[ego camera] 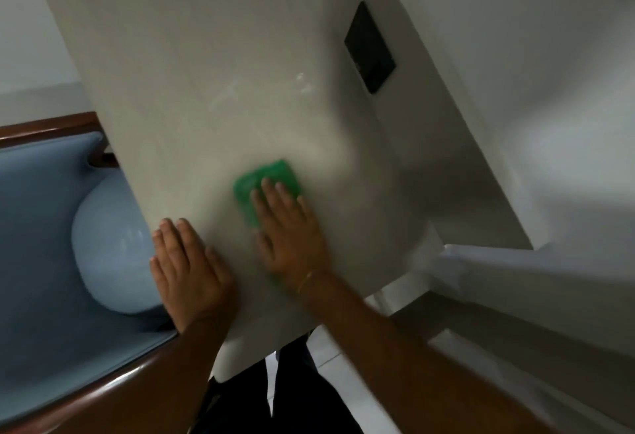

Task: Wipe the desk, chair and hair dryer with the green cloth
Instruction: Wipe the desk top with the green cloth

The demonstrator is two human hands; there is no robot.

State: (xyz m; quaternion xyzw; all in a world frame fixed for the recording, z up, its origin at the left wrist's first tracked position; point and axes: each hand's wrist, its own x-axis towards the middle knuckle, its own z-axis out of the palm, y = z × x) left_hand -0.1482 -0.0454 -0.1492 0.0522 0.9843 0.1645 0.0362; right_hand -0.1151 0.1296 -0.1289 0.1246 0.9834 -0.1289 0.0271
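A pale tabletop (pixel 206 90) is seen at a tilt, the frame blurred. The green cloth (pixel 266 186) is pressed flat on the tabletop near its front edge by the right hand (pixel 292 238), fingers spread and extended, not curled around it. The left hand (pixel 187 268) is laid flat, fingers together, on the tabletop's left edge, holding nothing. A blue chair (pixel 51 227) with a wooden frame is placed just left of the tabletop. A dark rectangular panel (pixel 370 47), possibly a socket plate, is set beyond the tabletop's far right side.
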